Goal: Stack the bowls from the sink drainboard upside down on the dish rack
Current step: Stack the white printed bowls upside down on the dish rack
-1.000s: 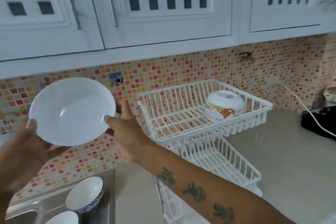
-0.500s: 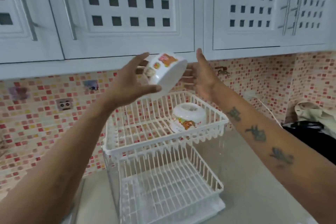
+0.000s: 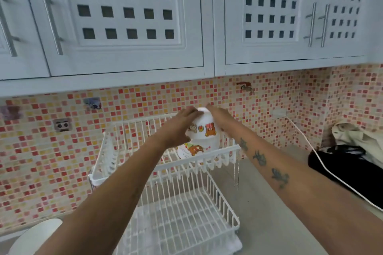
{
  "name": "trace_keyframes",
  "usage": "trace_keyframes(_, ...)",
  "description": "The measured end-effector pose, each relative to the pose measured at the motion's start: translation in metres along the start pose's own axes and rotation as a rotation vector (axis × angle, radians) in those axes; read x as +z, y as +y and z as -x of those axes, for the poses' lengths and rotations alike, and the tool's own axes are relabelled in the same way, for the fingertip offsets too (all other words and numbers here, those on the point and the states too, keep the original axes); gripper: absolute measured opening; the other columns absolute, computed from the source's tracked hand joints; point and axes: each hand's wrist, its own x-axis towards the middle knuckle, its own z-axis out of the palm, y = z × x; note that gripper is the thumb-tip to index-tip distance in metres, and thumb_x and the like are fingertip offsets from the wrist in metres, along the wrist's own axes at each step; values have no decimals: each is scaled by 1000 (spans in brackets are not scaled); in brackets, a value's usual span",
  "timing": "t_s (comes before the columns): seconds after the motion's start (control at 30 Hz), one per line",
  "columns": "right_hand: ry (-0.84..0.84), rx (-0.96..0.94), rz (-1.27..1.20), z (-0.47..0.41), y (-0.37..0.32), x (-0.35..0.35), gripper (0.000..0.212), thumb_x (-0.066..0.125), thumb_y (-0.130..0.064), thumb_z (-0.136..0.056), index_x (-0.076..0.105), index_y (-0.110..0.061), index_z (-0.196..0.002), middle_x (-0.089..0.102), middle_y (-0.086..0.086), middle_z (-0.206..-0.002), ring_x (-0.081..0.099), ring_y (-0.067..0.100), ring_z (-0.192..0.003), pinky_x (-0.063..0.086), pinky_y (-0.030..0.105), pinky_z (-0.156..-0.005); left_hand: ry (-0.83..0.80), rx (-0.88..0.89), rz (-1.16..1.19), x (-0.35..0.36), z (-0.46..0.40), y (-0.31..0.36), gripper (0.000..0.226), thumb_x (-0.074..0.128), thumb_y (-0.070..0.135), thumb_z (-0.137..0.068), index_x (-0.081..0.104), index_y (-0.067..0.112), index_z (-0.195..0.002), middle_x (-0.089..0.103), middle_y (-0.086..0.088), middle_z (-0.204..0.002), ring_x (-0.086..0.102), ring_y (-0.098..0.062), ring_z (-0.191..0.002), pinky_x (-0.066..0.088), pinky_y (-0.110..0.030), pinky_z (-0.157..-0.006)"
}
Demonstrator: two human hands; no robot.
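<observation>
A white bowl with bear pictures (image 3: 205, 130) sits upside down on top of a second, matching upside-down bowl (image 3: 193, 150) in the right part of the upper tier of the white two-tier dish rack (image 3: 128, 163). My left hand (image 3: 182, 124) grips the top bowl's left side. My right hand (image 3: 219, 116) rests against its right side and top. Another white bowl (image 3: 37, 236) shows at the bottom left edge, partly cut off by my left arm.
The rack's lower tier (image 3: 186, 219) holds nothing. A black bag (image 3: 344, 163) with a white cable (image 3: 323, 163) across it and a beige cloth (image 3: 356, 136) lie on the counter at the right. White wall cabinets (image 3: 128, 16) hang low above the rack.
Both hands have lowered the bear bowl from the air above the rack, turned fully upside down, onto the bowl that stood there. A second ago I held it facing me at the left.
</observation>
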Motion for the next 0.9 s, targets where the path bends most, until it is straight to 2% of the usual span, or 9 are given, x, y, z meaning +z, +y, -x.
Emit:
trace_keyframes(0.1,-11,16,40,-9,11,4,51,50,-50,-88,54,-7,-116,67,9,-104,66,26,-88,53,35,-78,-7,17,-61,15,5,-2,87,80,19,-74,34,15,-148,37,-2,-147,40,-22,-132,46,-36,-105)
trace_keyframes(0.2,12,17,79,-15,18,8,35,50,-33,-92,54,-7,-114,63,5,-87,62,22,-74,50,32,-66,-8,6,-70,22,10,-2,88,81,24,-73,36,17,-147,37,-4,-146,41,-23,-132,50,-38,-99)
trace_keyframes(0.3,21,6,96,-19,23,11,38,47,-25,-92,55,-3,-121,63,7,-88,59,19,-67,47,27,-58,-13,-96,10,28,14,-3,98,85,21,-68,31,21,-149,26,-6,-152,35,-26,-138,51,-41,-99)
trace_keyframes(0.4,20,-2,115,-19,24,16,42,45,-22,-92,53,-1,-128,61,10,-98,58,21,-72,43,25,-55,-48,-276,232,33,16,-3,115,87,15,-65,15,24,-154,4,-8,-160,13,-30,-149,31,-46,-115)
trace_keyframes(0.47,27,1,111,-21,24,20,45,42,-20,-92,52,1,-131,59,10,-97,56,20,-70,40,25,-54,-53,-398,398,35,16,-1,119,85,16,-68,4,23,-156,-2,-9,-162,8,-30,-150,21,-46,-119)
trace_keyframes(0.6,77,19,127,-20,25,27,49,38,-20,-94,44,-2,-140,62,13,-109,53,16,-66,36,25,-50,157,-678,929,33,10,5,105,76,26,-80,3,19,-156,11,-11,-163,22,-31,-147,28,-46,-115)
trace_keyframes(0.67,86,42,118,-22,27,30,50,36,-18,-94,43,-1,-141,59,8,-92,49,15,-61,34,26,-47,240,-815,1126,31,4,7,86,61,34,-92,7,15,-156,15,-12,-162,26,-34,-145,32,-45,-112)
trace_keyframes(0.8,66,77,75,-25,29,35,53,35,-13,-94,38,-3,-145,50,1,-76,43,12,-57,29,25,-46,205,-1012,1225,39,-8,7,63,36,44,-100,25,9,-151,41,-17,-149,47,-35,-129,43,-41,-99)
trace_keyframes(0.9,67,63,37,-29,28,37,47,37,-16,-96,45,-1,-139,47,-1,-71,43,12,-58,34,24,-51,184,-1054,1289,48,-12,2,61,29,49,-100,40,7,-143,57,-19,-134,57,-35,-117,46,-49,-104)
